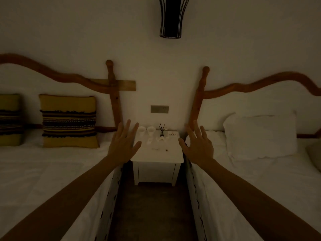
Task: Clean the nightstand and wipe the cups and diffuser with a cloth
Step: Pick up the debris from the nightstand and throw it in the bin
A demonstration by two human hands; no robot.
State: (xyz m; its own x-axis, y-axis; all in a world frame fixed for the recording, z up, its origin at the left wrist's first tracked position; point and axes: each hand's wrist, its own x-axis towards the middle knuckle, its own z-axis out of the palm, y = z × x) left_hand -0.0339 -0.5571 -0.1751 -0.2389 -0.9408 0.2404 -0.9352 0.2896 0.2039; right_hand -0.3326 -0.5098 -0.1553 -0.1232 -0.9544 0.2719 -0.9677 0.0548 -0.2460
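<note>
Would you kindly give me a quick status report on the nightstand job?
Left hand and right hand open, holding nothing. Small white wooden nightstand ahead; two white cups and dark reed diffuser untouched. No cloth in view.

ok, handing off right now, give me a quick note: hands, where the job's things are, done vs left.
Left hand: open, fingers spread, holds nothing, raised in front of the left edge of the nightstand.
Right hand: open, empty, raised in front of the right edge.
Two white cups stand at the back left of the nightstand, the reed diffuser right of them; small white bits lie in front.
No cloth is in view.
Done: nothing that shows. Left: get a cloth, wipe cups, diffuser and top.
</note>
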